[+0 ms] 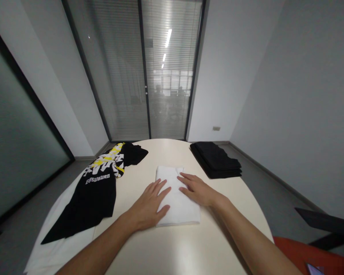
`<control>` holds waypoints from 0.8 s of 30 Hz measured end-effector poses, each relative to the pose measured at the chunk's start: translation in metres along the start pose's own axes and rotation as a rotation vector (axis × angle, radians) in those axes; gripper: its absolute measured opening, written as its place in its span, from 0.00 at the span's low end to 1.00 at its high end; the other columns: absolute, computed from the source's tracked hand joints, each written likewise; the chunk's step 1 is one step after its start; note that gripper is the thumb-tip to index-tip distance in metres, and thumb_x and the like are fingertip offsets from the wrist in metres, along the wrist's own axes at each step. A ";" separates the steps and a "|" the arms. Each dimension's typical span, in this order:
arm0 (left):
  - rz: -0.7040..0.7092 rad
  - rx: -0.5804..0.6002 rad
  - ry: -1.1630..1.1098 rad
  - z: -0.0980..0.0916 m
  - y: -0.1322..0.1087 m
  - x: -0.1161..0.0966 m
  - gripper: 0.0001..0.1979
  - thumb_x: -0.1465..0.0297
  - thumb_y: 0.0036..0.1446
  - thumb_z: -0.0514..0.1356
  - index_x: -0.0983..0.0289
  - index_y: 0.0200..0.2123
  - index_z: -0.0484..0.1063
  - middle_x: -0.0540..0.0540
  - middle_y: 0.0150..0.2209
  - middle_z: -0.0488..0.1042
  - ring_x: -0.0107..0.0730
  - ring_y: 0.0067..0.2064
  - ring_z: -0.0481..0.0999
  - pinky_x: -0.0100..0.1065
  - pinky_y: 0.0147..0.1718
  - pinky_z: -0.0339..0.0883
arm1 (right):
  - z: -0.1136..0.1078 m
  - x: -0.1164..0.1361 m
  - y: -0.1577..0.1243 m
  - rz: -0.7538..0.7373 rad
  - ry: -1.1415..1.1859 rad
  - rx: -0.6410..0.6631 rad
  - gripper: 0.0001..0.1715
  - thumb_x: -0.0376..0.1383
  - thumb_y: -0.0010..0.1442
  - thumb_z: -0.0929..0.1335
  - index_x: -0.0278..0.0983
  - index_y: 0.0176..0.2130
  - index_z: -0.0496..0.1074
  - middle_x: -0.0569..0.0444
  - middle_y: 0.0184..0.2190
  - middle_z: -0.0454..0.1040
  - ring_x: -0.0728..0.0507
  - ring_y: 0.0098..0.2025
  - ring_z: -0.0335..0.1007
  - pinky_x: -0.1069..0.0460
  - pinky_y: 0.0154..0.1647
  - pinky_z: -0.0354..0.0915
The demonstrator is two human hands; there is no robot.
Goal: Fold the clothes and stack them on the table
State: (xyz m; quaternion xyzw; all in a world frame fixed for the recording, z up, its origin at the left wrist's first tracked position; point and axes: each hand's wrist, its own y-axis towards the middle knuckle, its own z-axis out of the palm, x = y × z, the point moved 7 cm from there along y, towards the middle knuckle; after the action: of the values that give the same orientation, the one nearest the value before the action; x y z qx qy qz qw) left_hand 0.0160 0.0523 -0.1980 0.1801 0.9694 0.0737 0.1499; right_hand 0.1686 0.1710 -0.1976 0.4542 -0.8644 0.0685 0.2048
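Observation:
A folded white cloth garment (177,210) lies flat in the middle of the table, its near edge toward me. My left hand (151,204) rests on its left side, fingers spread and slightly bent. On its upper right part lies my right hand (199,189), palm down, with the fingers apart. Neither hand grips anything. Parts of the garment's left and right edges are hidden under my hands.
On the table's left (137,183) lies a spread black T-shirt (94,198) with yellow and white print, over white cloth (53,252). Folded black garments (215,158) are stacked at the far right. A red chair (295,252) stands at the lower right.

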 end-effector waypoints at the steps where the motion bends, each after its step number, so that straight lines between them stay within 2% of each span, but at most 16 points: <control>1: -0.011 -0.014 0.007 -0.001 0.000 -0.005 0.28 0.59 0.69 0.50 0.59 0.68 0.57 0.59 0.72 0.50 0.50 0.72 0.46 0.54 0.67 0.47 | 0.002 -0.004 0.001 -0.008 0.011 0.011 0.36 0.55 0.69 0.58 0.42 0.69 0.58 0.45 0.71 0.51 0.34 0.72 0.46 0.34 0.70 0.42; 4: -0.021 -0.053 0.014 -0.009 0.004 -0.015 0.24 0.60 0.70 0.48 0.57 0.66 0.62 0.59 0.67 0.60 0.50 0.67 0.58 0.54 0.63 0.54 | 0.001 -0.016 0.004 -0.035 0.032 -0.008 0.34 0.53 0.69 0.59 0.46 0.68 0.58 0.48 0.72 0.49 0.35 0.73 0.42 0.32 0.70 0.40; 6: -0.015 -0.082 0.015 -0.013 0.006 -0.013 0.22 0.62 0.69 0.48 0.57 0.63 0.67 0.60 0.63 0.66 0.49 0.62 0.64 0.54 0.61 0.57 | -0.007 -0.015 0.005 -0.064 0.024 -0.076 0.33 0.53 0.67 0.62 0.44 0.66 0.62 0.46 0.71 0.52 0.35 0.72 0.46 0.34 0.70 0.44; 8: -0.010 -0.118 0.020 -0.015 0.007 -0.005 0.21 0.62 0.68 0.51 0.58 0.61 0.68 0.60 0.63 0.65 0.50 0.64 0.61 0.55 0.63 0.55 | -0.017 -0.007 0.003 -0.084 0.018 -0.147 0.32 0.53 0.66 0.64 0.42 0.63 0.67 0.44 0.69 0.56 0.35 0.69 0.52 0.37 0.69 0.48; 10: -0.017 -0.128 0.024 -0.013 0.007 0.006 0.23 0.61 0.67 0.53 0.56 0.63 0.66 0.58 0.68 0.58 0.53 0.69 0.53 0.55 0.65 0.50 | -0.021 0.004 0.000 -0.089 0.027 -0.150 0.34 0.55 0.64 0.65 0.42 0.62 0.69 0.43 0.68 0.59 0.35 0.68 0.55 0.40 0.69 0.51; 12: -0.036 -0.102 0.017 -0.007 0.006 0.015 0.25 0.59 0.68 0.53 0.55 0.65 0.63 0.57 0.70 0.53 0.53 0.71 0.49 0.55 0.66 0.49 | -0.017 0.013 -0.003 -0.080 0.038 -0.069 0.39 0.59 0.61 0.66 0.42 0.63 0.67 0.42 0.68 0.57 0.34 0.69 0.52 0.38 0.69 0.49; 13: -0.049 -0.090 0.009 -0.006 0.006 0.018 0.26 0.58 0.68 0.52 0.54 0.66 0.61 0.57 0.70 0.54 0.52 0.70 0.50 0.54 0.66 0.51 | -0.013 0.016 -0.004 -0.074 0.043 -0.010 0.43 0.61 0.60 0.66 0.42 0.65 0.65 0.42 0.69 0.55 0.33 0.70 0.50 0.36 0.70 0.47; 15: -0.083 -0.099 -0.008 -0.006 0.008 0.022 0.26 0.57 0.69 0.50 0.57 0.66 0.61 0.60 0.67 0.60 0.48 0.67 0.57 0.52 0.64 0.55 | -0.006 0.018 -0.006 -0.055 0.054 0.097 0.48 0.63 0.57 0.66 0.43 0.68 0.60 0.42 0.71 0.50 0.32 0.72 0.43 0.33 0.71 0.40; 17: -0.119 -0.136 -0.015 -0.008 0.010 0.026 0.25 0.58 0.70 0.48 0.60 0.65 0.62 0.61 0.65 0.63 0.47 0.66 0.60 0.50 0.64 0.55 | -0.002 0.014 -0.007 -0.033 0.071 0.153 0.51 0.64 0.56 0.67 0.44 0.69 0.56 0.43 0.72 0.46 0.31 0.73 0.37 0.30 0.70 0.34; 21: -0.168 -0.149 -0.014 -0.005 0.014 0.041 0.27 0.57 0.69 0.48 0.59 0.67 0.59 0.61 0.71 0.51 0.50 0.71 0.49 0.52 0.66 0.49 | -0.002 0.010 -0.010 -0.015 0.099 0.194 0.56 0.63 0.50 0.72 0.49 0.69 0.55 0.47 0.74 0.38 0.30 0.74 0.29 0.31 0.70 0.26; 24: -0.209 -0.107 -0.022 0.002 0.017 0.054 0.29 0.54 0.70 0.45 0.58 0.69 0.55 0.60 0.72 0.46 0.48 0.72 0.47 0.51 0.67 0.48 | 0.001 0.016 -0.014 -0.005 0.115 0.278 0.67 0.61 0.40 0.77 0.51 0.70 0.52 0.48 0.74 0.32 0.27 0.73 0.22 0.30 0.70 0.25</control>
State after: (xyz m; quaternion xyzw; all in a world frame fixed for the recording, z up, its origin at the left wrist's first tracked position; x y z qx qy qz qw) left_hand -0.0256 0.0879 -0.2109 0.0707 0.9758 0.1076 0.1768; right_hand 0.1711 0.1502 -0.1931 0.4758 -0.8321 0.2129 0.1893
